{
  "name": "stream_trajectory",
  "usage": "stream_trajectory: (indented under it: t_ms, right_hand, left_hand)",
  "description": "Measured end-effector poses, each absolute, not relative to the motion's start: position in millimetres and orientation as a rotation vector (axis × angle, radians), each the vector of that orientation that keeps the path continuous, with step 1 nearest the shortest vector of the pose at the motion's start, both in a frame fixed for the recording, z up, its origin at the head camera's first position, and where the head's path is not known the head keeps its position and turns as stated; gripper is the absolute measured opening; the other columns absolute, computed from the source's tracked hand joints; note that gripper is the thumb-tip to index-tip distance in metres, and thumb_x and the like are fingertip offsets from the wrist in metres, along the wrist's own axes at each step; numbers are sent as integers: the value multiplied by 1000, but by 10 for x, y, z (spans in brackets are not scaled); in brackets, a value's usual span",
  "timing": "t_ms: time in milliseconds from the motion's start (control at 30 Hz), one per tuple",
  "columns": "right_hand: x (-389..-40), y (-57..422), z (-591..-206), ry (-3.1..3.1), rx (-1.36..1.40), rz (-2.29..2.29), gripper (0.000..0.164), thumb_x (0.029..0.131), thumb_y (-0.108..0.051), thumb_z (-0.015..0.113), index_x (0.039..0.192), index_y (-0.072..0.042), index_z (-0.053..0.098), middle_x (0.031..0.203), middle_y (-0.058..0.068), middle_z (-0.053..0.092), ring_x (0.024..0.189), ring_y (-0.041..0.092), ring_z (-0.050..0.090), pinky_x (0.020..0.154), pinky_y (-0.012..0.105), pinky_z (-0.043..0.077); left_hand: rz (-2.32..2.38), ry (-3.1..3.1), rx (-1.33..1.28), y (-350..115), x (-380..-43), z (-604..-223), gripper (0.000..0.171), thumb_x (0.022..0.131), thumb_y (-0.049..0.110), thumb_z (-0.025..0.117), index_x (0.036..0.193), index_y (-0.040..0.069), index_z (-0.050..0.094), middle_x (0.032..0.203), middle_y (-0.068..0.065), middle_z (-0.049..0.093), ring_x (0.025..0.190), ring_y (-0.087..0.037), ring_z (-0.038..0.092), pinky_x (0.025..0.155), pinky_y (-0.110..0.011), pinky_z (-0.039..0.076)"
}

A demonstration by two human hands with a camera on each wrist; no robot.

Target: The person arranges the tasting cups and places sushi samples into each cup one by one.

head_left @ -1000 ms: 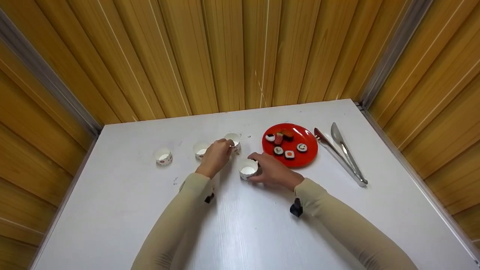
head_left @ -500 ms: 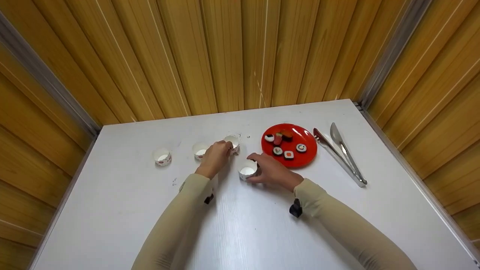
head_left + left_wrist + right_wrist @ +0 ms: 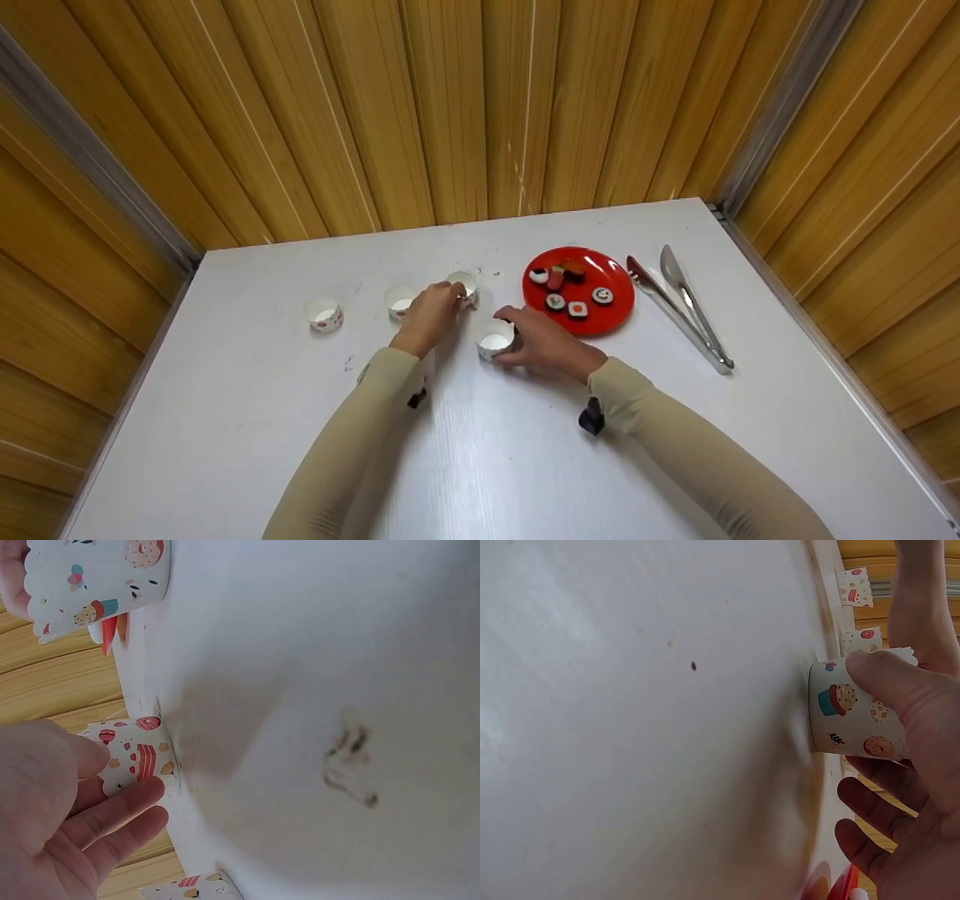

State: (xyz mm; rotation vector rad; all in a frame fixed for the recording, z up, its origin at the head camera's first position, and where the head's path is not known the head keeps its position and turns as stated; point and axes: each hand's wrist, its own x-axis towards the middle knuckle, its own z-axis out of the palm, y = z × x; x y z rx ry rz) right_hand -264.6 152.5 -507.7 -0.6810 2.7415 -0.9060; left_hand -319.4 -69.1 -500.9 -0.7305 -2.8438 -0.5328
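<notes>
Sushi (image 3: 577, 309) lies on the plate (image 3: 619, 276) — cups (image 3: 495, 343) left, tongs (image 3: 691, 328) right.

On the white bench (image 3: 247, 435), marked by dark smudges (image 3: 358, 739), a leftmost paper baking cup (image 3: 325, 316), a second cup (image 3: 400, 302) and a third cup (image 3: 469, 283) form a row; a fourth cup (image 3: 493, 341) sits nearer the front. Rightward lie a round red plate (image 3: 616, 315) and, beside it, spread metal tongs (image 3: 704, 322).

Both hands (image 3: 431, 319) on white cups (image 3: 495, 342)
</notes>
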Motion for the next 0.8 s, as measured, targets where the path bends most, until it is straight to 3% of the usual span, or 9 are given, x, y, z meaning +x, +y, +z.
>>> stream_trajectory:
  t_ms: [200,633,800]
  right_hand:
    - [-2641,1523,-5080,2747,-657,-896,67,84,-31,87,138,-10,55,119,2,65,103,17,57,94,38,49]
    - [-2627,1503,-5063,2749,-625,-868,68,84,-33,87,141,-10,55,116,3,65,100,17,58,91,36,51]
    - [-2624,1515,-5069,2752,-639,-882,68,84,-32,87,139,-11,55,115,2,64,99,17,58,90,37,51]
  left_hand:
    - [-558,-2796,-768,-702,-3199,-5032,14,98,-2,64,108,2,73,101,-15,73,93,-31,73,77,-43,59]
    - [-601,-2748,-759,-754,-3114,-4991,30,100,16,70,129,9,65,128,-13,66,89,-27,71,77,-42,59]
    - [-643,-2693,-805,-773,-3033,-4928,30,101,19,68,129,9,65,128,-11,66,89,-27,71,76,-42,59]
